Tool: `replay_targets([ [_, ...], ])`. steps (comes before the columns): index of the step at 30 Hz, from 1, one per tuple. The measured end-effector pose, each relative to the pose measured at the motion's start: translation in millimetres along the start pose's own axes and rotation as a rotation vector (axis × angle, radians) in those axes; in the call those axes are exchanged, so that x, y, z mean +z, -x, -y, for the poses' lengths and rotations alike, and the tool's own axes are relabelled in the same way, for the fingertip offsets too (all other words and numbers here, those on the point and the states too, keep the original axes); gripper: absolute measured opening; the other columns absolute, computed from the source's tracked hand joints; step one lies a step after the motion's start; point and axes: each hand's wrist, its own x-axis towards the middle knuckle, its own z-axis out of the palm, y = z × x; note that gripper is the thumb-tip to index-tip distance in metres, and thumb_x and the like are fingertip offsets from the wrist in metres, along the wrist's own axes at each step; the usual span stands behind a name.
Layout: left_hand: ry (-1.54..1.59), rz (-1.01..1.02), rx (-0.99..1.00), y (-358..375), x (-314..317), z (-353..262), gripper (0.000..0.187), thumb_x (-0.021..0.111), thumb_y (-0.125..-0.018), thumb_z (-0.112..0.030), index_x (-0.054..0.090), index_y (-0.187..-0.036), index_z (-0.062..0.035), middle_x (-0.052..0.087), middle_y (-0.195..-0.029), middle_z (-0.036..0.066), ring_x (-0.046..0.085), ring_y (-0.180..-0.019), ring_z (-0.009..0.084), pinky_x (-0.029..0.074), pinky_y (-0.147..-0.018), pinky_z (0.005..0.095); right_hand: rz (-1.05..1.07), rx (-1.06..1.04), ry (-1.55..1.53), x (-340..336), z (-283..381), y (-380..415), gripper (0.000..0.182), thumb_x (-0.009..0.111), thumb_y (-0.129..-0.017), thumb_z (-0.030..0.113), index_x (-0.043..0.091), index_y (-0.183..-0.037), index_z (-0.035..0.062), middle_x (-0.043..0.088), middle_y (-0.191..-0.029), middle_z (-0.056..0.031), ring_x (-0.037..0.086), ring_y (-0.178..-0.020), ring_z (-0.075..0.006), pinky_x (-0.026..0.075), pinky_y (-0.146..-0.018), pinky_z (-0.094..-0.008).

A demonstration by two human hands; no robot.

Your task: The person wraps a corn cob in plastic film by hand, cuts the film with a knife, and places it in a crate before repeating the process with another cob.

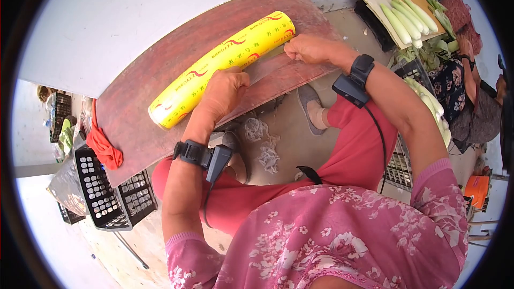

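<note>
A large yellow roll of cling film [225,67] with red and green print lies slantwise on the reddish wooden table [144,80]. My left hand [227,90] is closed at the roll's near side, its fingers gripping the edge of the film. Farther right, my right hand [313,49] is closed in a pinch just below the roll's right end. Between the two hands stretches a clear sheet of film [267,65], partly over the table. My exact fingertip contact is hidden.
A red cloth [104,142] hangs off the table's left corner above a black crate [99,190]. Several pale green long vegetables [409,18] lie on boards at the right. Another person [455,83] sits beyond. Plastic scraps [262,142] litter the floor.
</note>
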Motion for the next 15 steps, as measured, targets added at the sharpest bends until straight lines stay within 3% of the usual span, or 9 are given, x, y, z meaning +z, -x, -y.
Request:
replay_targets([
  [6, -0.139, -0.009, 0.044, -0.2, 2.0, 3.3, 0.007, 0.063, -0.076, 0.000, 0.060, -0.075, -0.0058, 0.062, -0.080, 0.011, 0.061, -0.078, 0.0343, 0.049, -0.071, 0.0399, -0.013, 0.085, -0.078, 2.8, 1.9, 5.0, 0.011, 0.059, -0.074, -0.001, 0.050, -0.079, 0.0025, 0.055, -0.073, -0.0148, 0.051, -0.067, -0.0324, 0.041, -0.060, -0.0408],
  [9, -0.152, -0.044, 0.045, -2.3, -3.8, 4.7, 0.006, 0.063, -0.076, -0.001, 0.060, -0.075, -0.0060, 0.062, -0.081, 0.011, 0.061, -0.079, 0.0345, 0.048, -0.072, 0.0408, -0.061, 0.035, -0.085, 6.0, -6.5, 4.0, 0.011, 0.060, -0.072, 0.000, 0.056, -0.078, 0.0075, 0.062, -0.076, -0.0119, 0.058, -0.071, -0.0296, 0.043, -0.061, -0.0397],
  [12, -0.141, -0.062, 0.013, -6.2, -9.9, 8.9, 0.006, 0.064, -0.076, -0.001, 0.060, -0.076, -0.0059, 0.062, -0.081, 0.011, 0.061, -0.081, 0.0343, 0.048, -0.073, 0.0412, -0.082, 0.017, -0.117, -2.4, -5.1, 5.0, 0.010, 0.060, -0.073, -0.001, 0.057, -0.078, 0.0063, 0.063, -0.076, -0.0121, 0.059, -0.070, -0.0290, 0.045, -0.061, -0.0391],
  [15, -0.143, -0.092, 0.011, -10.4, -13.4, 15.1, 0.006, 0.065, -0.076, -0.002, 0.061, -0.077, -0.0056, 0.062, -0.083, 0.012, 0.061, -0.081, 0.0343, 0.048, -0.073, 0.0413, -0.189, -0.048, -0.147, -13.0, -4.9, 6.0, 0.012, 0.061, -0.076, -0.004, 0.055, -0.083, 0.0028, 0.055, -0.073, -0.0104, 0.053, -0.068, -0.0241, 0.043, -0.062, -0.0360],
])
